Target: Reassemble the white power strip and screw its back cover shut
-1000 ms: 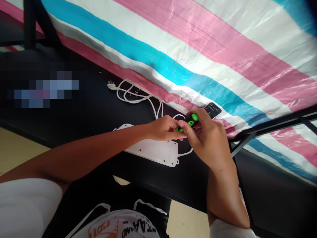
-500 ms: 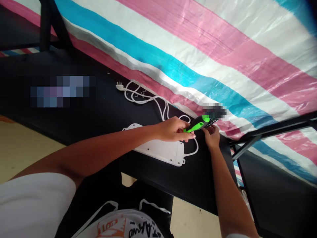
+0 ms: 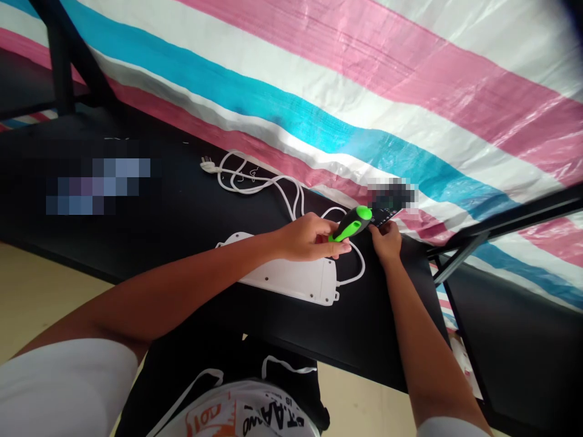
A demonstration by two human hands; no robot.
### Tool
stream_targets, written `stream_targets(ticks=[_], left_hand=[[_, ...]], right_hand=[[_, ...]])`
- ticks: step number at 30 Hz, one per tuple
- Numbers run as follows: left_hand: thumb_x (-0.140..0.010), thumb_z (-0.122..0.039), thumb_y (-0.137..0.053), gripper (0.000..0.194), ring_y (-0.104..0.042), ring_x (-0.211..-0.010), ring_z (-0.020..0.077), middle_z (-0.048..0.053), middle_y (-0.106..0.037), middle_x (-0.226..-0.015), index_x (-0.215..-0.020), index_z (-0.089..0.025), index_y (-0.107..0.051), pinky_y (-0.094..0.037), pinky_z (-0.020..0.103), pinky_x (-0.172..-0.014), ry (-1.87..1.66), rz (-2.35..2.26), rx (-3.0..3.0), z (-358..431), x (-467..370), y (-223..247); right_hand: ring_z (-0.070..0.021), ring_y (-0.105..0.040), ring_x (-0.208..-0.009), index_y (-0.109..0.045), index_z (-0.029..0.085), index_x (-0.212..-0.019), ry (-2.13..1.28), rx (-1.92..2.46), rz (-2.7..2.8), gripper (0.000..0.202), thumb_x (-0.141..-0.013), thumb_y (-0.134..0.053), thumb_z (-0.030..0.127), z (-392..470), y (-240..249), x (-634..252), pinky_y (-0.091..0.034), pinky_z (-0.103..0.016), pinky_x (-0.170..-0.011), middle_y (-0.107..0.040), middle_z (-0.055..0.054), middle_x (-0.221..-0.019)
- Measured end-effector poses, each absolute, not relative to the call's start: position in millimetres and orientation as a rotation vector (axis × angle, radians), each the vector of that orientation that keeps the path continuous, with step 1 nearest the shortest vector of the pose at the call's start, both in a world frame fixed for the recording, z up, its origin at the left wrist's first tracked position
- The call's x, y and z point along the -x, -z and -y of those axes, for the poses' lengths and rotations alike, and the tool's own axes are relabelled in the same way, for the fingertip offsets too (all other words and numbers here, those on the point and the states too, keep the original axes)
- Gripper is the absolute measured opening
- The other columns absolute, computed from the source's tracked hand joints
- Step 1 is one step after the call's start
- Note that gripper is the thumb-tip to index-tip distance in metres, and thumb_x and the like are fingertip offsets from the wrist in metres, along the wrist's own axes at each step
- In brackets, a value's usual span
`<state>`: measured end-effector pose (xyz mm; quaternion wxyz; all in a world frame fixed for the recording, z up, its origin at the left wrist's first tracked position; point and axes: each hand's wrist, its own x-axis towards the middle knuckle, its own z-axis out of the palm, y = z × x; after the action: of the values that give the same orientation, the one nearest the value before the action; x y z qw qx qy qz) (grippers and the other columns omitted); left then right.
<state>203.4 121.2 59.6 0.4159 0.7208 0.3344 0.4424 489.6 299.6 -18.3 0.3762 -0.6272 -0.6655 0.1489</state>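
My left hand is closed round a screwdriver with a green and black handle. Its handle end points up and to the right, and the shaft is hidden. Beneath that hand and forearm lies a white power strip, its screwed back facing up. My right hand pinches the lower edge of a dark flat piece with small white print. The upper part of that piece is blurred out, so its kind does not show. From the strip's right end a white cord curves up behind my hands.
The loose cord coils at the back, ending in a white plug. A blurred-out bluish object lies at the left of the black table. Striped plastic sheeting hangs along the back edge. Black metal frame bars stand at both ends.
The dark piece in my right hand has turned a little, showing more of its printed face. My left hand and the screwdriver have shifted slightly left, away from it. The view has moved a little.
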Motion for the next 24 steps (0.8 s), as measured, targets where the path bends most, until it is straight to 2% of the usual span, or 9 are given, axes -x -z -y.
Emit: stream_targets(ticks=[24], left_hand=[[-0.097,-0.048,-0.066,0.034,-0.075,-0.073,0.0158,0.006,-0.078,-0.086,-0.102,-0.016,-0.075,-0.051,0.023,-0.059,-1.089,-0.877,-1.829,-119.7,-201.8,-59.8]], right_hand=[[-0.0265,-0.068,-0.09,-0.06,0.023,-0.102,-0.44,1.571,1.688,0.044,-0.074,-0.072,0.054,-297.6,19.9,-491.1,-0.052,-0.046,-0.093,-0.074,-0.007,-0.096]])
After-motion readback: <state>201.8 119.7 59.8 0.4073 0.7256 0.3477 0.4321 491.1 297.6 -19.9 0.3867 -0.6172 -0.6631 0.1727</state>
